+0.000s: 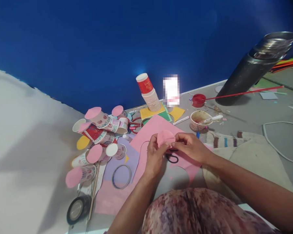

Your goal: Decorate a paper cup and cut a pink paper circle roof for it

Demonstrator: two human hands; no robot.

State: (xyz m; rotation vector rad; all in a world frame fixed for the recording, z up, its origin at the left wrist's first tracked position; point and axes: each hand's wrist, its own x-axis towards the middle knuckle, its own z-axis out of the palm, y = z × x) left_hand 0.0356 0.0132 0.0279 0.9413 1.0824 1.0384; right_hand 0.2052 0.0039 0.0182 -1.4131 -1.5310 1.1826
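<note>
Both hands hold a small round piece of pink paper with a crease across it. My left hand pinches its left and lower edge between thumb and fingers. From the other side, my right hand grips the lower right edge with its fingertips. Beneath them lies a large pink paper sheet with round pieces cut from its edge. The black handle of a pair of scissors shows just under the hands; its blades are hidden.
Several decorated paper cups, some topped with pink discs, crowd the left. A cup stack stands by the blue wall. On the right are a paint cup, a cloth and a tall dark flask. Black tape lies front left.
</note>
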